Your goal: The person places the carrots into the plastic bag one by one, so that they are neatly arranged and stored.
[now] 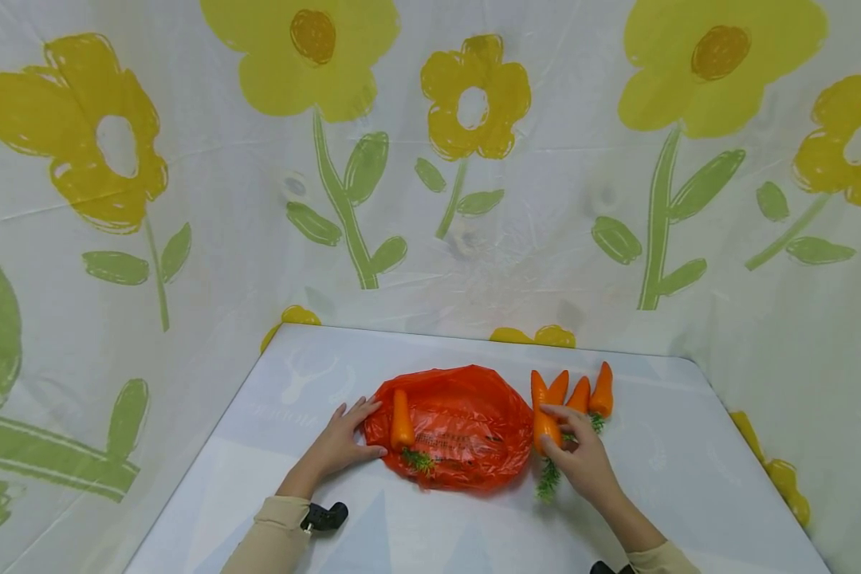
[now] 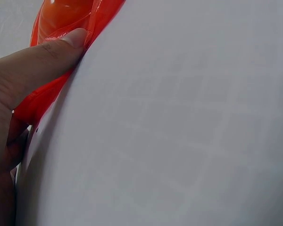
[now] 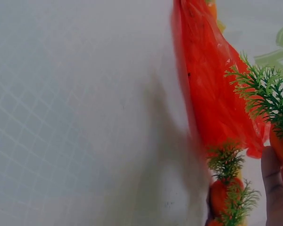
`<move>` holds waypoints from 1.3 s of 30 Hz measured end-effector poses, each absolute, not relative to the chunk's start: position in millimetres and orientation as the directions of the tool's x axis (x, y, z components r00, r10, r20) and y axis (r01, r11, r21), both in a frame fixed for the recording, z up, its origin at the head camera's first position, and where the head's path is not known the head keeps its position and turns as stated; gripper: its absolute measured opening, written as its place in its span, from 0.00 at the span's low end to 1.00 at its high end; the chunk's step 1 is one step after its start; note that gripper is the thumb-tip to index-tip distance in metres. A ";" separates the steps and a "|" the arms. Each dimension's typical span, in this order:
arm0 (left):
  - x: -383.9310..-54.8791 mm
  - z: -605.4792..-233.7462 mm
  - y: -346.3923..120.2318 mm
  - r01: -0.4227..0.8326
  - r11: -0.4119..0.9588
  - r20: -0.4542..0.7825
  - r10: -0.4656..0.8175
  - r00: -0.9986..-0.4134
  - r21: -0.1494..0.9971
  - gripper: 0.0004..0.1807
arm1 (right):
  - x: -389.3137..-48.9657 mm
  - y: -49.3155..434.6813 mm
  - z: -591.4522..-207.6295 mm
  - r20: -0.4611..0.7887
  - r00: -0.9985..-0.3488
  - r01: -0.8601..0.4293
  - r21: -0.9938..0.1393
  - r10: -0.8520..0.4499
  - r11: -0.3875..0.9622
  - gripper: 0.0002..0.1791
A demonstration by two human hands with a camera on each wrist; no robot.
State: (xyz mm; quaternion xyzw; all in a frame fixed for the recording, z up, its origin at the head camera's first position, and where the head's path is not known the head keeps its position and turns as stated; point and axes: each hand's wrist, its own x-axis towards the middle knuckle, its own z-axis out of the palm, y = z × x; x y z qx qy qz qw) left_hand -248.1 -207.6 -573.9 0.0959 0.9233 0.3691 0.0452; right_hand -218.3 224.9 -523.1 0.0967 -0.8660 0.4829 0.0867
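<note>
A red plastic bag (image 1: 466, 462) lies spread on the table with its mouth wide. Inside it, at the left, rests one toy carrot (image 1: 402, 422), its green top toward the near side. My left hand (image 1: 343, 438) holds the bag's left edge, with the thumb (image 2: 52, 59) lying along the red plastic in the left wrist view. Beside the bag's right edge, my right hand (image 1: 581, 454) pinches another toy carrot (image 1: 538, 391) between thumb and fingers. Its leafy top (image 3: 269, 96) shows close up in the right wrist view, in front of the bag.
Three more carrots lie behind my right hand: one (image 1: 558, 387) partly hidden by the held one, one (image 1: 579, 392) in the middle, one (image 1: 603, 391) farthest right. The pale table (image 1: 316, 510) ends at a flower-print cloth wall (image 1: 531, 271) behind and at the sides.
</note>
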 end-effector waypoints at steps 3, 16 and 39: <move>-247.9 -573.8 -207.4 0.142 0.713 -0.013 0.207 -0.978 0.687 0.49 | -219.0 223.2 -523.3 0.256 -0.962 -0.267 -0.816 -0.093 0.513 0.24; -247.7 -574.0 -207.6 0.156 0.715 -0.003 0.216 -0.976 0.682 0.49 | -219.4 216.6 -525.5 0.257 -0.959 -0.283 -0.829 -0.121 0.482 0.24; -247.4 -572.1 -207.0 0.157 0.713 -0.001 0.216 -0.976 0.683 0.49 | -213.3 197.7 -516.6 0.236 -0.965 -0.263 -0.845 -0.117 0.466 0.24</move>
